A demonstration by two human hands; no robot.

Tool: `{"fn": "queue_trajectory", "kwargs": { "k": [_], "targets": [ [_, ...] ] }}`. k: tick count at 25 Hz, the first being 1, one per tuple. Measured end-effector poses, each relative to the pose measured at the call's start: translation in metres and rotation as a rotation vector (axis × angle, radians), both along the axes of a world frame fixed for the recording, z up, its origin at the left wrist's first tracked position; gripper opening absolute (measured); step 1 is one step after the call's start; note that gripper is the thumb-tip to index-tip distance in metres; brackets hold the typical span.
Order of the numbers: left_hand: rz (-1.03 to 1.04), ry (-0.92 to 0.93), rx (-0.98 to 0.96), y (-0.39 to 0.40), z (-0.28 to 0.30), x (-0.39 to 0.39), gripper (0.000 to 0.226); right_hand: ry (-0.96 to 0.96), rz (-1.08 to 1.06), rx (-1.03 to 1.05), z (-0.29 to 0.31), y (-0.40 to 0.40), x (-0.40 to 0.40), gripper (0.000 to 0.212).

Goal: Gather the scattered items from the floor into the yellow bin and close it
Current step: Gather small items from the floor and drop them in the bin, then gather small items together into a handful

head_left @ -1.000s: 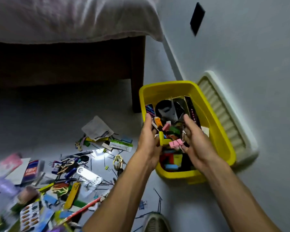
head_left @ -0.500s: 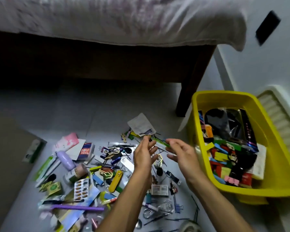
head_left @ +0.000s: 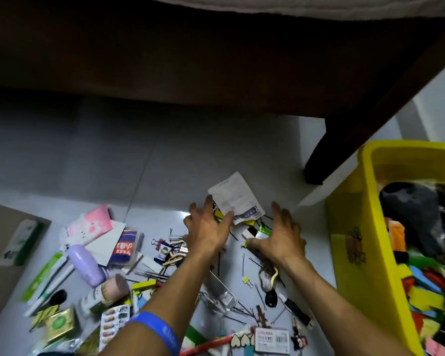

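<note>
At the bottom of the frame a blue wristband (head_left: 156,330) circles the left forearm, with a blister pack (head_left: 112,321) and a purple bottle (head_left: 86,265) among the scattered items on the floor (head_left: 165,163) at lower left. Mid-frame, the left hand (head_left: 208,228) and right hand (head_left: 280,235) reach over the clutter with fingers spread and straight, gripping nothing, the left fingertips touching a white paper packet (head_left: 235,199). The yellow bin (head_left: 350,227) stands open at the right edge, partly filled with colourful things, beside the dark bed leg (head_left: 344,140) farther back.
</note>
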State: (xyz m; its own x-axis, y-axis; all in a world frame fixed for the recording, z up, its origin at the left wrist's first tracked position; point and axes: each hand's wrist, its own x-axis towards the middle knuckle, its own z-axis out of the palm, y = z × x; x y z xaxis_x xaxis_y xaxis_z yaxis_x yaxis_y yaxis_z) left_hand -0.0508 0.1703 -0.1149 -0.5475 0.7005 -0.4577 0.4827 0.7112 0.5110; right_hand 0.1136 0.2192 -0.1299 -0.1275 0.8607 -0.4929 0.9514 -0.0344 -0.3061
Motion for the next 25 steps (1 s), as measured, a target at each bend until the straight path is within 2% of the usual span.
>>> {"fn": "queue_trajectory", "kwargs": {
  "k": [1, 3, 5, 8, 10, 12, 14, 16, 18, 22, 25],
  "targets": [
    [-0.032, -0.004, -0.032, 0.007, -0.007, -0.002, 0.073, -0.042, 0.049, 0.02, -0.003, 0.0, -0.003, 0.11],
    [-0.129, 0.071, -0.085, 0.015, -0.019, 0.001, 0.074, -0.04, 0.126, 0.101, -0.011, -0.007, -0.011, 0.082],
    [-0.174, 0.145, -0.031, 0.009, -0.029, 0.01, 0.061, 0.015, 0.129, 0.148, -0.016, -0.02, -0.019, 0.058],
    [-0.049, -0.008, 0.103, -0.011, -0.032, 0.021, 0.047, -0.035, 0.163, 0.175, -0.014, -0.035, -0.032, 0.05],
    [-0.007, -0.082, 0.122, -0.02, -0.032, 0.024, 0.043, -0.072, 0.2, 0.195, -0.017, -0.048, -0.035, 0.043],
    [0.055, -0.175, 0.097, -0.026, -0.029, 0.026, 0.039, -0.009, 0.187, 0.187, -0.021, -0.063, -0.032, 0.033],
    [0.157, -0.323, 0.062, -0.035, -0.024, 0.031, 0.03, 0.238, 0.029, 0.062, -0.018, -0.073, -0.027, 0.027],
    [0.346, -0.543, 0.09, -0.045, -0.014, 0.034, 0.017, 0.663, -0.286, -0.252, -0.005, -0.077, -0.021, 0.024],
    [0.487, -0.699, 0.16, -0.051, 0.001, 0.038, 0.02, 0.995, -0.519, -0.519, 0.012, -0.083, -0.019, 0.031],
    [0.569, -0.866, 0.298, -0.071, 0.055, 0.052, 0.026, 1.333, -0.731, -0.662, 0.062, -0.097, -0.02, 0.046],
    [0.506, -0.893, 0.398, -0.079, 0.106, 0.078, 0.029, 1.416, -0.756, -0.582, 0.112, -0.107, 0.003, 0.046]
  ]
}}
